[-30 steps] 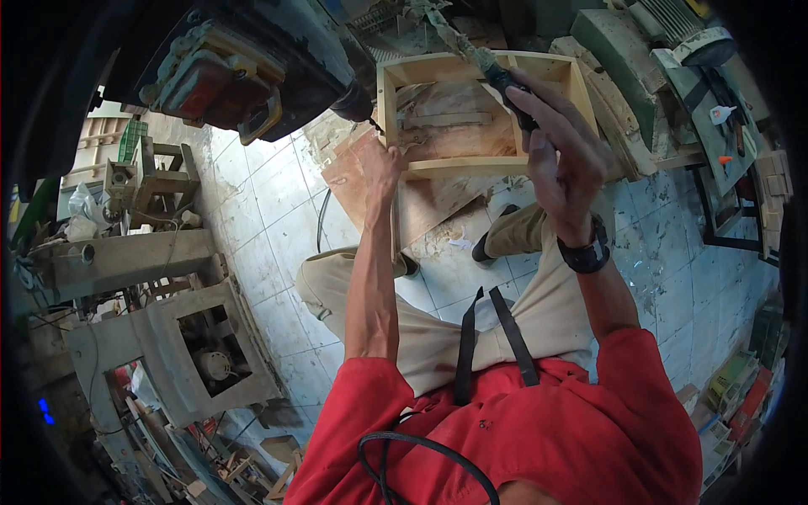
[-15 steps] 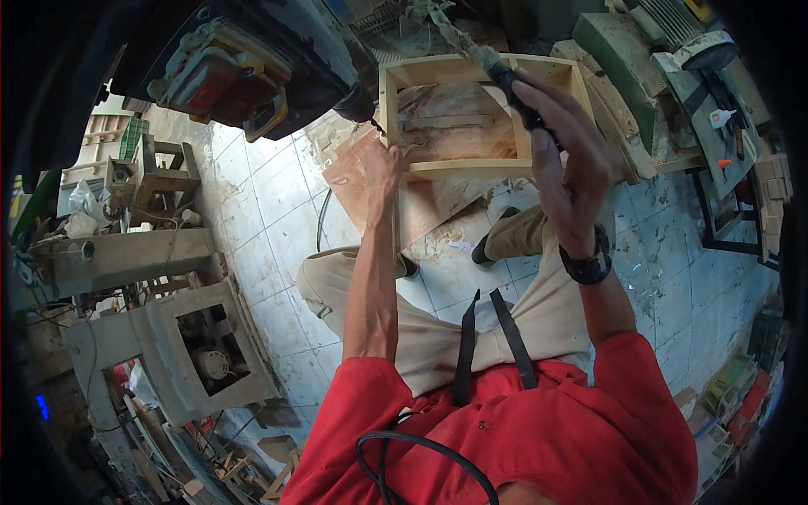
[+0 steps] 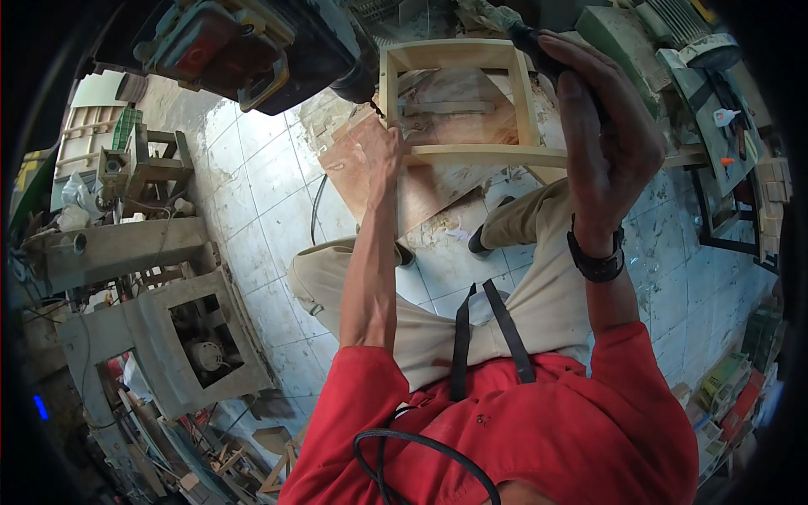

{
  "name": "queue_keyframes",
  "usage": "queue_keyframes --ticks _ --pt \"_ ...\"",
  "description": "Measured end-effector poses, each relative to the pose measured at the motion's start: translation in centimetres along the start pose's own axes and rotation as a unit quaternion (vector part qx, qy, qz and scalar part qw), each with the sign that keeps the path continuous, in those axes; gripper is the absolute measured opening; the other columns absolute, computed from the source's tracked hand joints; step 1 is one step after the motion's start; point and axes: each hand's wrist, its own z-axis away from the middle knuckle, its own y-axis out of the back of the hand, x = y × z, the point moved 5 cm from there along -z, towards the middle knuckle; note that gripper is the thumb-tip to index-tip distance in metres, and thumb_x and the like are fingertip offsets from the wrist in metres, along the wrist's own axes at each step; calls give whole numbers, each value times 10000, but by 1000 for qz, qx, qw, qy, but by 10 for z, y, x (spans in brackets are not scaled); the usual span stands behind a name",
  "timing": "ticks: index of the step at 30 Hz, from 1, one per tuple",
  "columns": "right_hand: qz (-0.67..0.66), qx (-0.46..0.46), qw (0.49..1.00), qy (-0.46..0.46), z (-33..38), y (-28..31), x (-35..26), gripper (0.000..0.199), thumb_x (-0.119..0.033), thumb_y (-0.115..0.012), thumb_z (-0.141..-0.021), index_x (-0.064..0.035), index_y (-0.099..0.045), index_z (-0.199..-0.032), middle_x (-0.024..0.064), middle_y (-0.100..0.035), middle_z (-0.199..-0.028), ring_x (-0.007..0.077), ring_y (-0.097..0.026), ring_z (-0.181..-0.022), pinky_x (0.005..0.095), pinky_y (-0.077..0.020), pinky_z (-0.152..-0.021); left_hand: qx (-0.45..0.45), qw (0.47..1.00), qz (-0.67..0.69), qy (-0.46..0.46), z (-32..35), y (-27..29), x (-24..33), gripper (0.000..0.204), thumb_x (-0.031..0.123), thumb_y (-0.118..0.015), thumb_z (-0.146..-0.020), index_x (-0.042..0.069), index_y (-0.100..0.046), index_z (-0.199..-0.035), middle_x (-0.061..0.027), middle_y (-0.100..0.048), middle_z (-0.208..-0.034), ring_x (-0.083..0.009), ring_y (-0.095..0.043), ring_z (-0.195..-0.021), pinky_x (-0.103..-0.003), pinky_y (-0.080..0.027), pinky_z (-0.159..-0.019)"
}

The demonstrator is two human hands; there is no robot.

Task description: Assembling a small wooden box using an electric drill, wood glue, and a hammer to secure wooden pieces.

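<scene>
Your left hand point(image 3: 383, 156) was closed on the lower-left corner of the wooden frame point(image 3: 471, 155), which lay at the upper centre of the picture. Your right hand point(image 3: 614, 139), at upper right, gripped a black handle point(image 3: 539, 52). From upper left, a drill bit point(image 3: 378, 109) pointed toward the frame's left side; whether they touched, you couldn't tell.

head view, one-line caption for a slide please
Left hand at a wooden frame, near a drill bit; right hand on a black lever handle.
</scene>
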Motion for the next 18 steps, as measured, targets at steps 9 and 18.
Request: queue_keyframes --ticks 9,18 --pt "-29 -18 996 -78 41 -16 29 291 37 -553 -822 -20 -659 -1087 126 -652 -1072 140 -664 -773 236 -517 -628 26 999 -27 -18 -11 -5 14 353 313 -569 -825 -27 -613 -906 -211 -624 -782 -328 -610 -728 -426 -466 -667" --pt "-15 12 999 -36 47 -18 32 323 25 -562 -834 -46 -636 -1140 123 -642 -1096 133 -648 -765 218 -506 -599 50 996 -61 -32 -9 4 16 357 322 -570 -820 -20 -623 -906 -217 -632 -793 -341 -616 -738 -429 -466 -670"
